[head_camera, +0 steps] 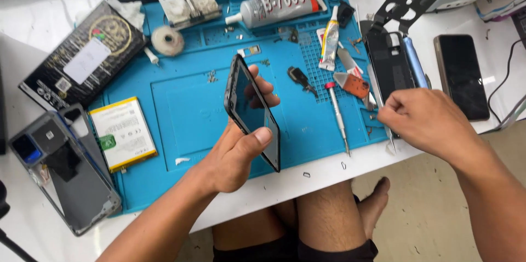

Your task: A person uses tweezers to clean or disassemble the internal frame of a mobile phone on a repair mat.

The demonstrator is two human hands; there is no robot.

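My left hand [233, 155] clamps the phone frame [253, 111] upright over the blue mat [181, 108] while my right hand [424, 119] pinches tweezers [390, 140] at its right edge, and a loosened grip could drop the frame.

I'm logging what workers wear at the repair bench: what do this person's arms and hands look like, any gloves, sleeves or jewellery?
Both arms are bare to the frame edge: no sleeves, no gloves. The left hand and the right hand show no rings, and neither wrist carries a watch or band. Nails are short and unpainted.
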